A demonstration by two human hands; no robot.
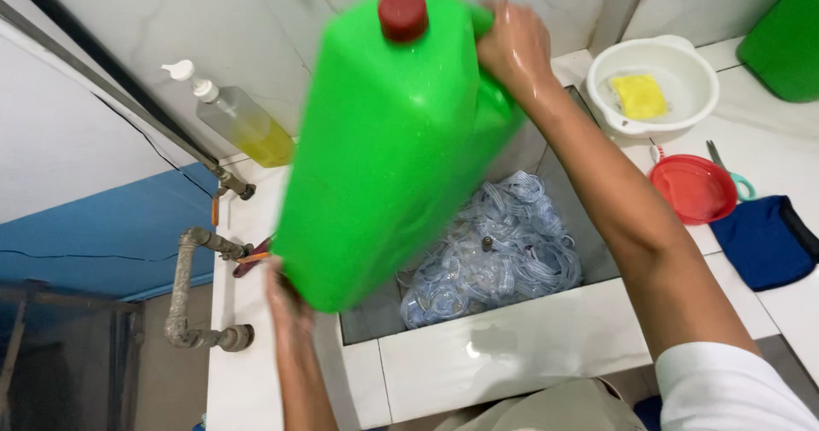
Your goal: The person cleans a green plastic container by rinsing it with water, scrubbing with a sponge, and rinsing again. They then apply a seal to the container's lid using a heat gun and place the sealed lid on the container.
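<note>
**Green jug held tilted over a tiled sink**

Nearest the camera, the white tiled front rim of the sink (512,346) is seen, with a white sleeve at the lower right. The left hand (286,299) is placed under the lower corner of a large green jug (392,150); its fingers are hidden behind the plastic, so how far they are closed cannot be told. The jug is held above the left part of the basin, tilted, its red cap (403,11) still screwed on and turned toward the camera. In the basin beneath it, a crumpled heap of clear and bluish plastic (499,248) is seen. The right hand (512,47) is wrapped around the jug's upper edge by the handle, wet and firmly closed on it.

Farther off on the right counter, a dark blue cloth (763,239), a red lid (693,188) and scissors (725,167) are laid, and behind them a white bowl (653,120) containing a yellow sponge (640,96). At the far left, a pump bottle (239,120) of yellow liquid is stood against the wall.
</note>
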